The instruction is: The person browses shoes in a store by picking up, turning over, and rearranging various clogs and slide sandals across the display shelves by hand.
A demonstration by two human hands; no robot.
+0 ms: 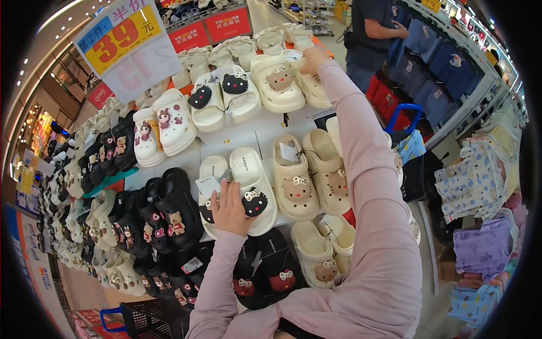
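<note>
My left hand (230, 210) lies with fingers stretched over a pair of white slide slippers (265, 183) that have black cat-face charms with bows. A paper tag hangs by its fingertips. At the back of the display, my right hand (312, 61) has its fingers curled on the upper part of a cream clog (317, 93); the fingertips are partly hidden. Beside that clog stands its mate (278, 85), with a tan cat charm. Between my arms, beige clogs (296, 181) with cat charms rest on the white shelf. Black slippers (271, 265) with red cat charms lie below my left hand.
Black clogs (182, 206) and white clogs (175, 124) fill the left side. A price sign (127, 42) rises at back left. To the right are a blue-handled basket (403, 116), hanging clothes (474, 169) and another person (370, 39). Another basket (152, 319) sits at lower left.
</note>
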